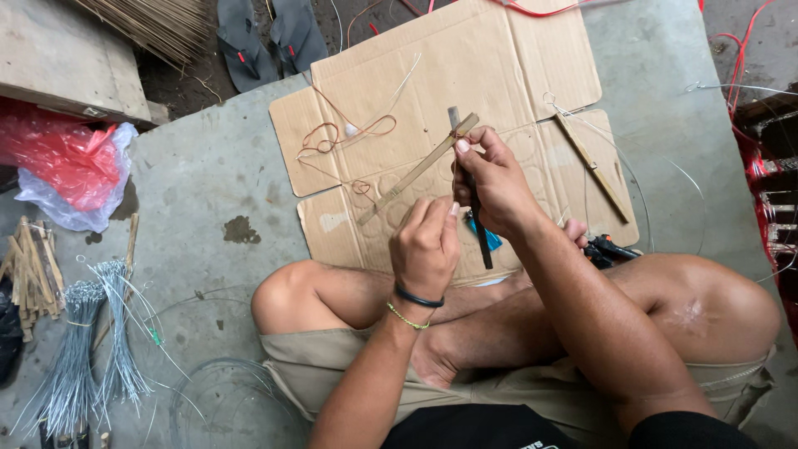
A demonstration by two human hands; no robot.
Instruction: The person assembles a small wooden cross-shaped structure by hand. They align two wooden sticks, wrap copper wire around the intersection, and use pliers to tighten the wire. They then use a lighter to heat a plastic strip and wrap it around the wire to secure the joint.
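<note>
I sit cross-legged on a concrete floor. My right hand [492, 179] grips two crossed strips, a pale bamboo strip [416, 170] and a dark strip [480, 233], pinching them where they cross near the top. My left hand [426, 245] is closed just below and to the left, fingers pinched on a thin thread or wire that runs toward the crossing. Both hands hover over a flattened cardboard sheet [532, 66].
On the cardboard lie red-brown thread [345, 137], another bamboo strip [592, 165] and thin wire loops. Bundles of cut wire [91, 349] and bamboo sticks [32, 270] lie at left. A red plastic bag [62, 158], sandals [270, 37] and pliers [611, 248] are nearby.
</note>
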